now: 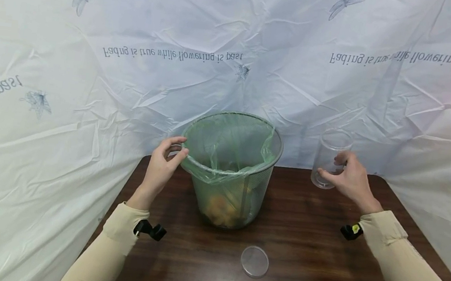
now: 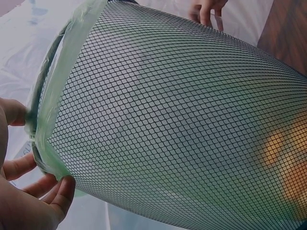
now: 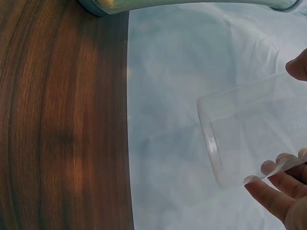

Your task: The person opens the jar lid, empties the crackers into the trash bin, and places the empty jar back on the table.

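A mesh wastebasket [image 1: 258, 195] lined with a green plastic bag [image 1: 205, 170] stands on the table, and orange-yellow items [image 1: 221, 209] show blurred through its lower wall. My left hand [image 1: 164, 163] pinches the basket's rim and the folded bag edge at the left; in the left wrist view the fingers [image 2: 62, 191] lie along the bag's edge. To the right, my right hand [image 1: 350, 178] grips a clear plastic jar [image 1: 325, 159] round its side. The jar is upright, its top uncovered, and in the right wrist view its base [image 3: 211, 143] appears raised off the tabletop.
A round clear lid [image 1: 255, 261] lies flat on the dark wooden table [image 1: 297, 278], in front of the basket. White printed sheeting [image 1: 164, 87] hangs behind the table and along both sides. Each wrist carries a small black camera [image 1: 152, 230].
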Demonstrator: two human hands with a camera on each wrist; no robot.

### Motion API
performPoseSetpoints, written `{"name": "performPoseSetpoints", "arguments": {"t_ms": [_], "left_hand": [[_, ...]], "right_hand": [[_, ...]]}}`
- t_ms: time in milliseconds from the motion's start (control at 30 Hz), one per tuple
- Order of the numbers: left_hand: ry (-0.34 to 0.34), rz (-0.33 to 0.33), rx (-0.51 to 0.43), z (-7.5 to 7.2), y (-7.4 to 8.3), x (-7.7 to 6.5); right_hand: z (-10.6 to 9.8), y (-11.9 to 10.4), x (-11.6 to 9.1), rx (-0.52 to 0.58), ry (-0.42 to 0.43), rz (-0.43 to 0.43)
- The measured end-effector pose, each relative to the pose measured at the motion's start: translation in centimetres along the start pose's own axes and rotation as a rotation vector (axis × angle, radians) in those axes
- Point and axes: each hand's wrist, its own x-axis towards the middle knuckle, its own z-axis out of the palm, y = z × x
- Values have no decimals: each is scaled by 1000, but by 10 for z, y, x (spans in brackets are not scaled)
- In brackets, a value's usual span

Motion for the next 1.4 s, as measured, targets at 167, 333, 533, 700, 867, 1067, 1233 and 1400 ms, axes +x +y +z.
{"name": "performPoseSetpoints", "arguments": {"t_ms": [167, 333, 533, 700, 867, 1067, 1233, 1400], "left_hand": [[1, 4, -5, -3, -16, 5], [6, 8, 1, -3, -17, 4], [9, 20, -1, -3, -18, 4], [11, 19, 0, -3, -18, 3], [10, 21, -1, -3, -17, 3], [9, 18, -4, -3, -18, 3], [8, 16, -7, -4, -19, 4], [6, 25, -2, -4, -18, 4]], "right_hand": [[-1, -1, -2, -1, -8, 15], [1, -1, -3, 0, -11, 22], [3, 1, -5, 3, -21, 34], [5, 3, -6, 8, -16, 24], [8, 5, -8, 3, -13, 31], [10, 8, -9, 4, -13, 41], [11, 10, -10, 7, -13, 36], [11, 10, -10, 6, -4, 34]]}}
